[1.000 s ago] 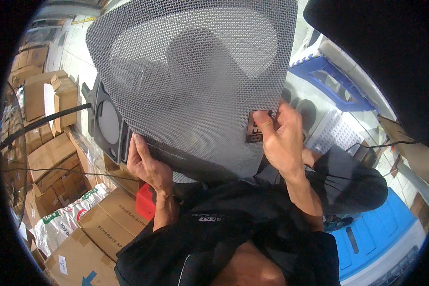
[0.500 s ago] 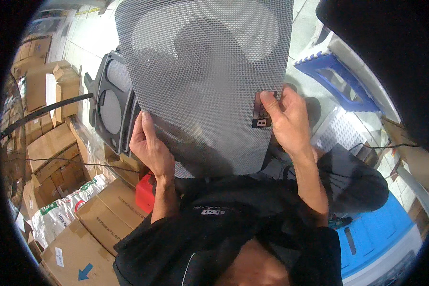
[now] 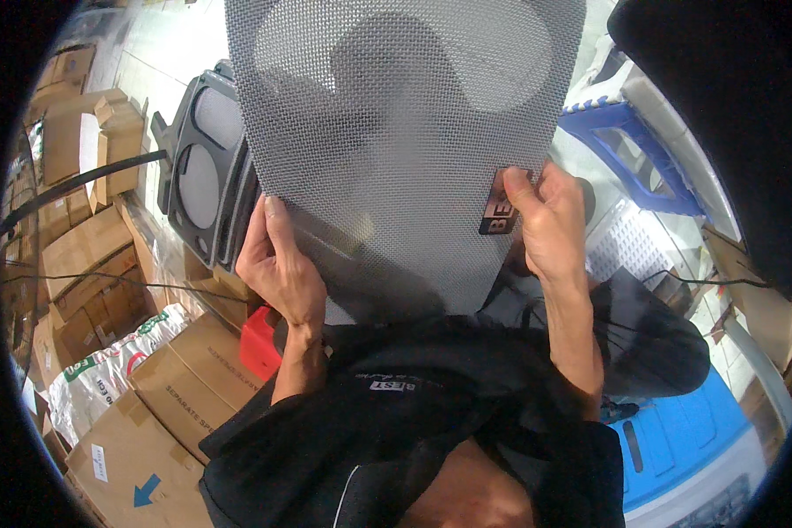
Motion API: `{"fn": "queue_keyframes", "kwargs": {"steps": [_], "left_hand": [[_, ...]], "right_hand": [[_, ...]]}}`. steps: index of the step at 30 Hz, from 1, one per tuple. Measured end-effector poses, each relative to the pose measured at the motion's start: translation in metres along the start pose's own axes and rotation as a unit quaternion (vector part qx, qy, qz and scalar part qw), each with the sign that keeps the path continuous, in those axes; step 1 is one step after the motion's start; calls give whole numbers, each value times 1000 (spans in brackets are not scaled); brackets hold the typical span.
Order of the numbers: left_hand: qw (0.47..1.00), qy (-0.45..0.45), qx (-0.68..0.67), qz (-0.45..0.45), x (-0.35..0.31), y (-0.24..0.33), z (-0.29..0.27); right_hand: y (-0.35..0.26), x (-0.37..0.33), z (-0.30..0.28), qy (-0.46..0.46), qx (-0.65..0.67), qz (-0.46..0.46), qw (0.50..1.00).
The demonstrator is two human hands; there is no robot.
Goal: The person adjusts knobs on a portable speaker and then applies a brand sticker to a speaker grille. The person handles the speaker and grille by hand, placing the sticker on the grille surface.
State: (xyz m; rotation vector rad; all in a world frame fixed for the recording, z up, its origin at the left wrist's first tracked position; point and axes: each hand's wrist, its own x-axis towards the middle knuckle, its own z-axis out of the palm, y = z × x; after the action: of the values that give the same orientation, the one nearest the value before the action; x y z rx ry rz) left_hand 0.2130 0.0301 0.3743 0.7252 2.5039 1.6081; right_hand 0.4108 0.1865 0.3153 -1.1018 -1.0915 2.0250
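Note:
I hold up a large grey speaker grille (image 3: 387, 167) of woven-looking metal mesh in front of me. At its left edge, my left hand (image 3: 282, 264) pinches it between thumb and fingers. My right hand (image 3: 550, 220) grips the lower right edge, with the thumb pressed on a small dark badge (image 3: 496, 207) that sits tilted on the mesh; the fingers behind are partly hidden. To the left of the grille stand several stacked black speaker frames (image 3: 178, 176) with rounded openings and mesh showing in them.
Cardboard boxes (image 3: 136, 466) and a white printed sack (image 3: 114, 370) crowd the left side. A red object (image 3: 260, 343) lies beside my left forearm. On the right are a blue-and-white stool (image 3: 638, 158), a white perforated piece (image 3: 629, 242) and a blue lid (image 3: 686, 440). Thin cables cross both sides.
The grille has shifted right and tilted a little, its top coming closer. My right hand has moved slightly right with it, and its grip on the edge stays.

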Motion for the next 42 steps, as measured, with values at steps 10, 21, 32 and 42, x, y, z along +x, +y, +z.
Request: {"fn": "queue_keyframes", "kwargs": {"steps": [10,21,32,42], "left_hand": [[999,9,33,37,-13,19,-5],[998,6,47,30,-18,22,-9],[998,-1,50,45,-18,24,-8],[999,-27,32,2,-14,28,-3]], "right_hand": [[-10,-18,-8,-27,71,-17,997],[-3,-18,-9,-6,29,-26,999],[-1,-18,-9,8,50,-15,999],[2,-9,-6,42,18,12,999]]}}
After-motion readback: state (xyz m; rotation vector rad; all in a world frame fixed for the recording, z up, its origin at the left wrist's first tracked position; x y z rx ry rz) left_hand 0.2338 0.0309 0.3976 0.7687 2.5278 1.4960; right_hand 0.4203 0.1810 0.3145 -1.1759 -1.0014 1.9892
